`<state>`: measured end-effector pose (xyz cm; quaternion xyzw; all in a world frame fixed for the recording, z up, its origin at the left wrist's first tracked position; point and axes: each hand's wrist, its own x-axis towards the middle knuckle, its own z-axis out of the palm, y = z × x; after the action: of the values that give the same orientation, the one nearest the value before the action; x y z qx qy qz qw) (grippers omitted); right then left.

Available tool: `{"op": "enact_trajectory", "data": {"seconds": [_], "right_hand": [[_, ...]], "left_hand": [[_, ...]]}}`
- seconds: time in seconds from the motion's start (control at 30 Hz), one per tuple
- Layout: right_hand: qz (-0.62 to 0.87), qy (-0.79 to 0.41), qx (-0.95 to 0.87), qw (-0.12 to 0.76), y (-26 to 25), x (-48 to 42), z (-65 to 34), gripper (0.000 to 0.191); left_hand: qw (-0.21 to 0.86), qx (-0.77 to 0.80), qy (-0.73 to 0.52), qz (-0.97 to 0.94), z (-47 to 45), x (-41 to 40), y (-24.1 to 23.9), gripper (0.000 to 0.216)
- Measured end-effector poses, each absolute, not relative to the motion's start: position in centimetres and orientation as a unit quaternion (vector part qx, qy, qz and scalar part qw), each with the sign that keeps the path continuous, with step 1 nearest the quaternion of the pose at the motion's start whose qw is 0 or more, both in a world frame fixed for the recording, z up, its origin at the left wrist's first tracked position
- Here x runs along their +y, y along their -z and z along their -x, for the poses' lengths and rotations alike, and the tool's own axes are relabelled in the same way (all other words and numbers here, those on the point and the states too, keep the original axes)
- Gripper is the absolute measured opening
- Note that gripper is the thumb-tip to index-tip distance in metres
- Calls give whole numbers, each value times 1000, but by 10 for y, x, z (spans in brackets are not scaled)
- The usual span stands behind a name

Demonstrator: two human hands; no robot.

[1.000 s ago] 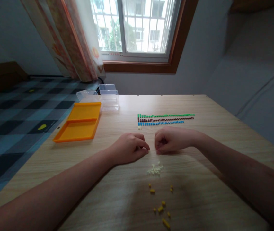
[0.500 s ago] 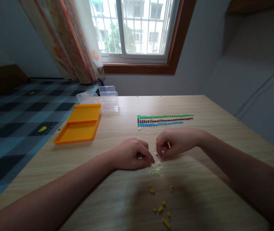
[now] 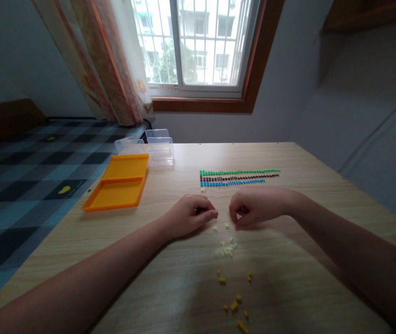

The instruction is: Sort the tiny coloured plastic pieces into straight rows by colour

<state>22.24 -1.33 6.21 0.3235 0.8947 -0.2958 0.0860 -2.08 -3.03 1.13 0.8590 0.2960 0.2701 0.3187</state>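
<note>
My left hand (image 3: pixel 191 214) is closed, thumb and forefinger pinched together just above the tabletop. Anything between its fingertips is too small to make out. Across from it, my right hand (image 3: pixel 255 206) has its fingers curled and pinched down at the table; what they hold, if anything, is hidden. Two small cream pieces, one (image 3: pixel 215 229) below my left fingertips and one (image 3: pixel 227 226) beside my right fingertips, lie apart from the loose pile of cream pieces (image 3: pixel 227 249). Beyond my hands, two cream pieces (image 3: pixel 203 189) sit at the left end below the blue row (image 3: pixel 232 183).
A brown row (image 3: pixel 239 177) and a green row (image 3: pixel 239 172) of tiny pieces run behind the blue one. Several yellow pieces (image 3: pixel 234 306) are scattered nearest me. At left are an open orange case (image 3: pixel 117 192) and clear plastic boxes (image 3: pixel 160 150). A checked bed (image 3: pixel 44 185) adjoins the table.
My left hand has drawn up and away from the cream pile, and a cream piece shows below it. My right hand has shifted slightly right, still pinched. The view has tilted a little.
</note>
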Motion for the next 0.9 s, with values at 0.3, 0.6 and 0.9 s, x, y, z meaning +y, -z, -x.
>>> {"op": "enact_trajectory", "data": {"seconds": [0.3,0.6,0.9], "right_hand": [[-321,287,897,103,-61,-22,-219,15],[-361,214,902,105,-55,-20,-212,35],[-371,228,891,128,-56,-25,-209,33]], "left_hand": [[265,244,-182,-915,21,-40,-11,16],[275,215,-174,-921,17,-43,-12,22],[300,206,-150,-919,21,-40,-10,43]]}}
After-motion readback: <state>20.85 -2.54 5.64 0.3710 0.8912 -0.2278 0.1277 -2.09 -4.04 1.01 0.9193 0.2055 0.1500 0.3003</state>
